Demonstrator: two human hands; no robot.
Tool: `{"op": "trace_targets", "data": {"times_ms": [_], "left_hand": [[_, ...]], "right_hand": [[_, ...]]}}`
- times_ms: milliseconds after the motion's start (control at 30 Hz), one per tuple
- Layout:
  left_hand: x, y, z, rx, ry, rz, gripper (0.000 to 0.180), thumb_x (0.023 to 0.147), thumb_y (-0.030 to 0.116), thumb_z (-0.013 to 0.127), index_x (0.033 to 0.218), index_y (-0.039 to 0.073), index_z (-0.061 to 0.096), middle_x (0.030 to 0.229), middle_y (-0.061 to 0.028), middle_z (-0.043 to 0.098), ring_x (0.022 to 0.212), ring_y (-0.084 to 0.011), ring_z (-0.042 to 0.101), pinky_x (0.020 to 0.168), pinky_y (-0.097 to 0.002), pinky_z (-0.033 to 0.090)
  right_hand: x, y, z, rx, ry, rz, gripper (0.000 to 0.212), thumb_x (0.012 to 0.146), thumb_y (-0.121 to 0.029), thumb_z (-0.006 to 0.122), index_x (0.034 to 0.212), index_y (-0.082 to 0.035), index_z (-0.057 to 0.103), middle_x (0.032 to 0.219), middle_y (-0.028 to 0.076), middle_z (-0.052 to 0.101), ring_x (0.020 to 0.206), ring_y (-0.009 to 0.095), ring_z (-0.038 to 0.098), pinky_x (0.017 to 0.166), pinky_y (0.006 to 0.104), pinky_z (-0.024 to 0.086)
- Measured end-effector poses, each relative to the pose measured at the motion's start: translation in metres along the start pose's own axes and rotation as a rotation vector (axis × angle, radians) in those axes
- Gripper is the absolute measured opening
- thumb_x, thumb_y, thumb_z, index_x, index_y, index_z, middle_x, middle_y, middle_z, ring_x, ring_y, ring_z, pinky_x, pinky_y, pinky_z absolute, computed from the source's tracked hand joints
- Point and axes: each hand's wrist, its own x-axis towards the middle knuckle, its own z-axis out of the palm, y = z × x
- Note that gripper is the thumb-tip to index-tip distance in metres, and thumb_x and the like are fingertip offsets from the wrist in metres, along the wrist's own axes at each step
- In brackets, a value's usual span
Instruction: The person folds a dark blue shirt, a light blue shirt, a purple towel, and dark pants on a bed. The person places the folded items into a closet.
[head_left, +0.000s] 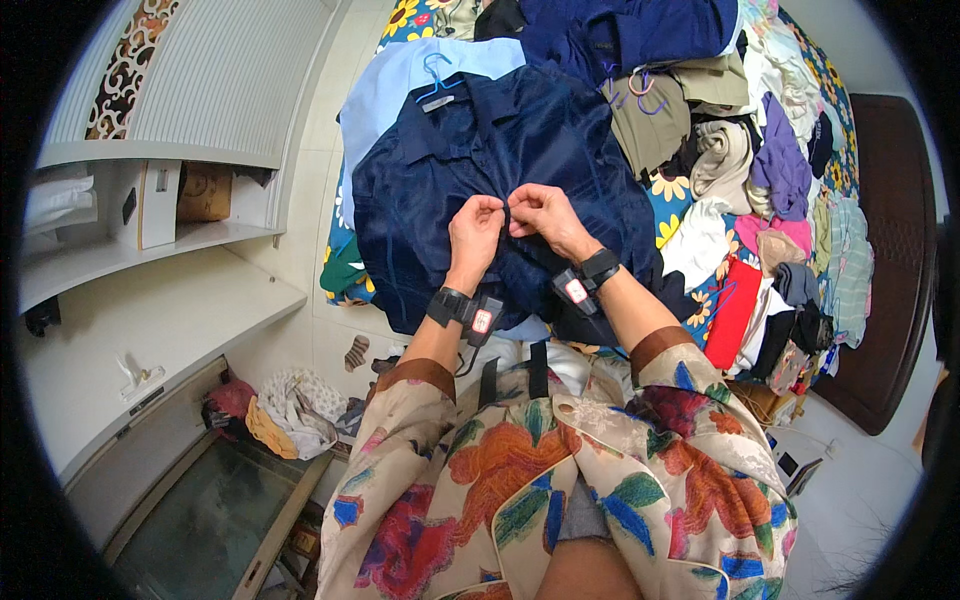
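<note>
A dark navy shirt point(545, 130) lies spread on the bed with its collar away from me, a blue hanger point(437, 82) showing at the neck. My left hand point(474, 235) and my right hand point(550, 220) meet over the middle of its front placket. Both pinch the placket edges between thumb and fingertips, a small gap apart. Whether a button sits between the fingers is too small to tell. Beneath the navy shirt a light blue shirt point(375, 85) sticks out at the upper left.
Another dark blue garment point(640, 30) lies beyond, with a purple hanger point(648, 95) near it. Piled clothes, including a purple garment point(785, 160) and a red folded item point(733, 315), cover the bed's right side. White shelving point(160, 270) stands left, above a heap of clothes point(300, 405).
</note>
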Motion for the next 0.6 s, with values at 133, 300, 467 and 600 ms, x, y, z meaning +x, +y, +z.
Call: {"op": "trace_targets", "data": {"times_ms": [133,300,467,600], "left_hand": [[0.006,-0.011,-0.003,-0.037,0.005,-0.156,0.021,0.082,0.013,0.073,0.094,-0.003,0.065,0.084,-0.0063,0.068,0.074,-0.0108,0.063,0.069,-0.0238,0.052],[0.008,-0.015,-0.002,-0.042,0.056,-0.225,0.018,0.084,0.012,0.070,0.092,-0.003,0.065,0.082,-0.0060,0.067,0.069,-0.0105,0.061,0.064,-0.0233,0.050],[0.003,-0.018,-0.002,-0.222,0.062,-0.293,0.009,0.086,0.004,0.067,0.091,0.001,0.060,0.080,-0.0009,0.061,0.066,-0.0081,0.057,0.061,-0.0212,0.049],[0.003,-0.023,-0.005,-0.151,0.050,-0.263,0.011,0.086,0.003,0.067,0.092,0.002,0.058,0.078,-0.0002,0.058,0.064,-0.0082,0.056,0.061,-0.0212,0.048]], "right_hand": [[0.004,0.012,0.009,-0.345,0.099,-0.130,0.005,0.085,-0.002,0.063,0.086,0.002,0.060,0.071,0.007,0.065,0.063,0.014,0.064,0.057,0.0277,0.052],[0.004,0.019,0.018,-0.662,0.225,-0.397,0.011,0.081,-0.005,0.067,0.084,0.004,0.060,0.073,0.019,0.063,0.066,0.029,0.065,0.062,0.0370,0.049],[-0.001,0.023,0.021,-0.575,0.247,-0.326,0.010,0.080,-0.005,0.068,0.081,0.003,0.061,0.072,0.017,0.064,0.065,0.028,0.065,0.061,0.0354,0.049],[0.001,0.029,0.019,-0.406,0.220,-0.211,0.010,0.083,-0.005,0.068,0.082,0.003,0.062,0.070,0.012,0.065,0.063,0.020,0.064,0.060,0.0303,0.051]]}}
